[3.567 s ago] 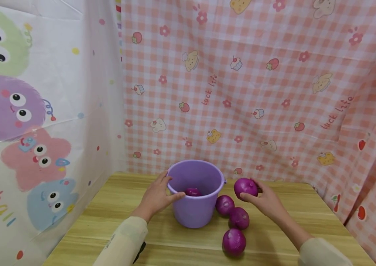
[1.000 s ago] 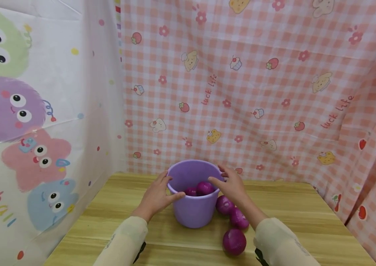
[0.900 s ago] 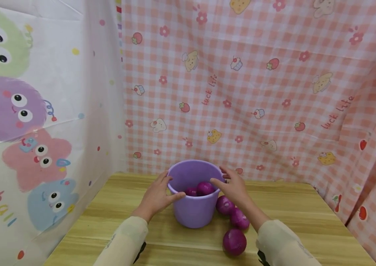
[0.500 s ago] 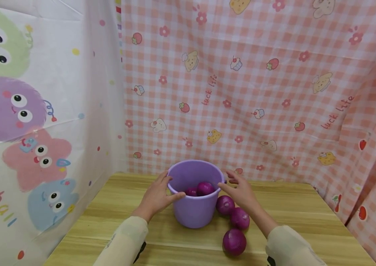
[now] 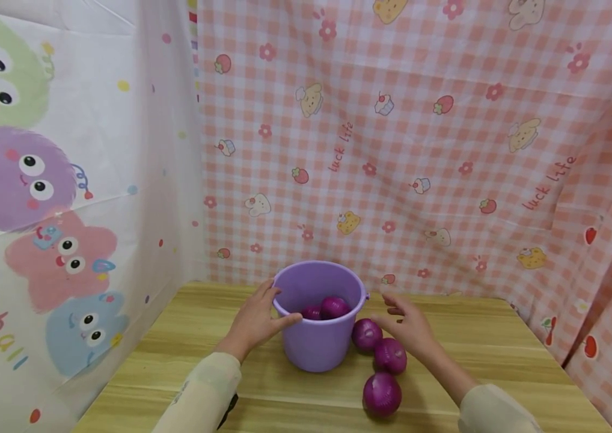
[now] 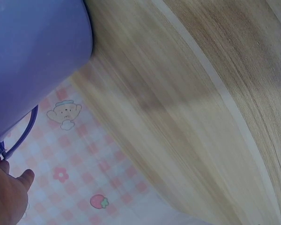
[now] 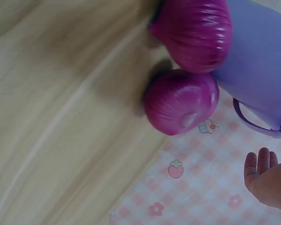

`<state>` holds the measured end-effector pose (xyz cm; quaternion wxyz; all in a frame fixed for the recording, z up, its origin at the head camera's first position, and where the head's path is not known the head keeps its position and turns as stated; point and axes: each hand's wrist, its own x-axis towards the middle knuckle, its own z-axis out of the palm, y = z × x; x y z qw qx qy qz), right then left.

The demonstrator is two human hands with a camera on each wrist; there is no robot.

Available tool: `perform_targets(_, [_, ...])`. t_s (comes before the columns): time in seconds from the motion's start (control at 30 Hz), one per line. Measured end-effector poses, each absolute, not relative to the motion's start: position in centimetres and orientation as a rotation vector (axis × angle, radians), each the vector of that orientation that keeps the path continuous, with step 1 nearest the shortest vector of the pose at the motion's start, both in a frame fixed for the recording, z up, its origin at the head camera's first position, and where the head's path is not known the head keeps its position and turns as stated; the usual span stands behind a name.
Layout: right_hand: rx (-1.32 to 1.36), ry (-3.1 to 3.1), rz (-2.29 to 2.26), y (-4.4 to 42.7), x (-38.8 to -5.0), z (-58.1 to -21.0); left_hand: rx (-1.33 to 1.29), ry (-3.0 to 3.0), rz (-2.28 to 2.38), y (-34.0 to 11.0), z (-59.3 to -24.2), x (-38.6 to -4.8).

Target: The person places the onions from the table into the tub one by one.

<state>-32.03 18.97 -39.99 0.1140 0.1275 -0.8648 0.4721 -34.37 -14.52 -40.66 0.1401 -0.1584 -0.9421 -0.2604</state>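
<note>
A purple bucket (image 5: 317,343) stands upright on the wooden table, and two purple onions (image 5: 335,308) show inside it. My left hand (image 5: 254,322) holds the bucket's left rim, its thumb along the near side and its fingertips over the edge. To the right of the bucket, my right hand (image 5: 409,328) hovers with relaxed, spread fingers and nothing in them. Below it three onions lie in a row: one beside the bucket (image 5: 367,334), a middle onion (image 5: 390,355) and a nearer onion (image 5: 382,394). The right wrist view shows two onions (image 7: 182,101) near the bucket.
The wood-grain table (image 5: 474,361) ends at a pink checked curtain (image 5: 419,228) behind the bucket. A white cloth with cartoon figures (image 5: 89,252) hangs on the left. The bucket's handle (image 7: 257,126) hangs down at its side.
Earlier my right hand held an onion beside the bucket; that onion is now inside. The right hand has since drawn back from the rim to the right. My left hand stays put.
</note>
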Motion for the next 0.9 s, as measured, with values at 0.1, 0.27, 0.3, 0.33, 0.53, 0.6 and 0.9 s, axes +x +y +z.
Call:
perform_targets(0.1, [0.391,-2.556,1.38,19.4,-31.7,-40.6,-0.46,-2.715,-0.752,-14.5,-40.6,-34.4])
perform_targets(0.27, [0.415,-2.584,1.393,19.8,-31.0,-41.6,-0.452,-2.732,-0.734,-14.5,-40.6,-34.5])
perform_targets(0.3, [0.418,-2.589,1.396,19.9,-30.8,-41.8,-0.451,-2.735,-0.73,-14.5,-40.6,-34.5])
perform_targets(0.33, [0.425,-2.592,1.405,19.9,-30.7,-42.0,-0.45,-2.736,-0.728,-14.5,-40.6,-34.5])
perform_targets(0.53, [0.439,-2.593,1.461,20.3,-29.9,-43.2,-0.449,-2.737,-0.729,-14.4,-40.6,-34.4])
perform_targets(0.6, [0.423,-2.604,1.466,20.4,-29.6,-43.5,-0.451,-2.734,-0.731,-14.4,-40.6,-34.3])
perform_targets(0.9, [0.43,-2.671,1.429,21.0,-28.5,-44.6,-0.447,-2.738,-0.728,-14.4,-40.5,-34.3])
